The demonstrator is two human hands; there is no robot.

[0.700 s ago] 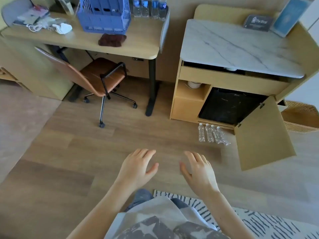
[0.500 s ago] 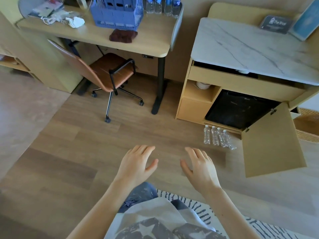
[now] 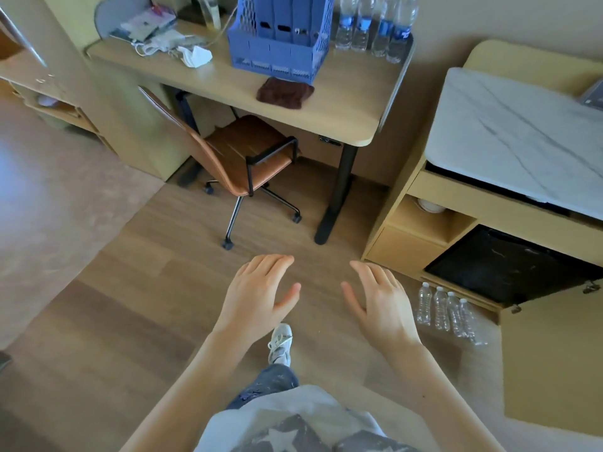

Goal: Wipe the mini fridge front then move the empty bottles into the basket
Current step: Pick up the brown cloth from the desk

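With open, empty grips, the left hand (image 3: 257, 295) and right hand (image 3: 380, 300) hover over the floor (image 3: 146, 288), probably bound for the brown cloth (image 3: 284, 93) on the tabletop (image 3: 342, 109), while the empty bottles (image 3: 448, 309) stand just before the black mini fridge (image 3: 509, 269).

Mini fridge (image 3: 509, 272) — right side cut off.

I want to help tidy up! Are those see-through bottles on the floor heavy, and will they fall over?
The bottles look clear right through, so they are probably empty and very light. They stand tall and thin, close together, so a bump would likely topple several. The thin plastic probably dents when squeezed.
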